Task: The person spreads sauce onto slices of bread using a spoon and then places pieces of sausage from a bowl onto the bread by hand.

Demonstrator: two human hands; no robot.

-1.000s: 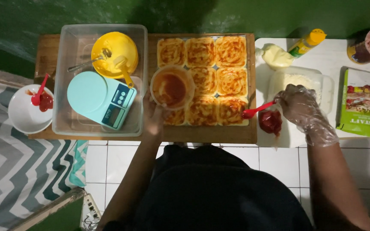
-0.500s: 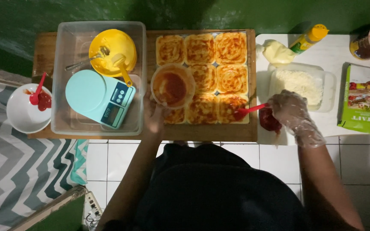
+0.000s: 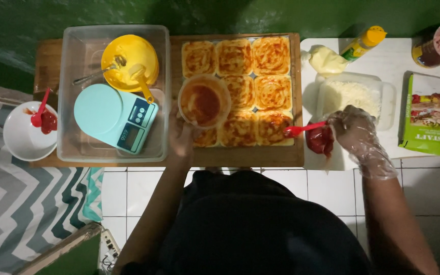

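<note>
Gloved right hand [image 3: 356, 133], fingers closed around a red spoon [image 3: 304, 129], tip resting on the lower right bread round [image 3: 273, 127]. Best kept flat, sauce drawn thin toward the edges, no drips onto the wooden board [image 3: 245, 157]. Left hand [image 3: 182, 136], fingers gripping a clear sauce cup [image 3: 204, 100], held level above the rounds, close to the spoon.

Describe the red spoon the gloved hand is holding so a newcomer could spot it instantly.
Start at the wooden board carrying the sauced dough squares. At its right edge, the gloved right hand holds a small red plastic spoon, its bowl touching the bottom-right square. Another red spoon lies in the white bowl far left; this one lies level, pointing left.
</note>
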